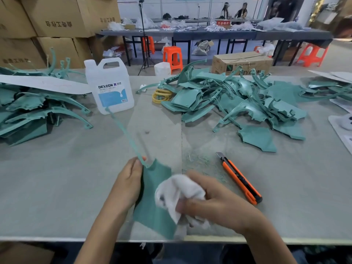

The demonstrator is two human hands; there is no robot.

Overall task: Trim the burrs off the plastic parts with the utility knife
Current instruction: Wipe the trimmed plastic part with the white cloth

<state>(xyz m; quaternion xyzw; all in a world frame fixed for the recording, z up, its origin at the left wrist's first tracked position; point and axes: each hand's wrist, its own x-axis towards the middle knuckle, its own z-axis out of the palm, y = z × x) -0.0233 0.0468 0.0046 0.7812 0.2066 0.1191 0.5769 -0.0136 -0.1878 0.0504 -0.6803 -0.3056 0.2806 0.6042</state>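
Observation:
My left hand point(128, 182) grips the left edge of a teal plastic part point(152, 210), a flat panel with a long thin curved arm reaching up toward the jug. My right hand point(211, 202) holds a crumpled white cloth point(176, 192) pressed against the panel's face. The orange utility knife point(240, 179) lies on the table to the right of my right hand, its blade end pointing away from me. Neither hand touches the knife.
A heap of teal plastic parts point(238, 103) lies at the back right, another pile point(36, 109) at the left. A white DEXCON jug point(109, 86) stands behind the part; yellow rings point(161, 95) beside it. Teal shavings point(202, 161) dust the grey table point(57, 187).

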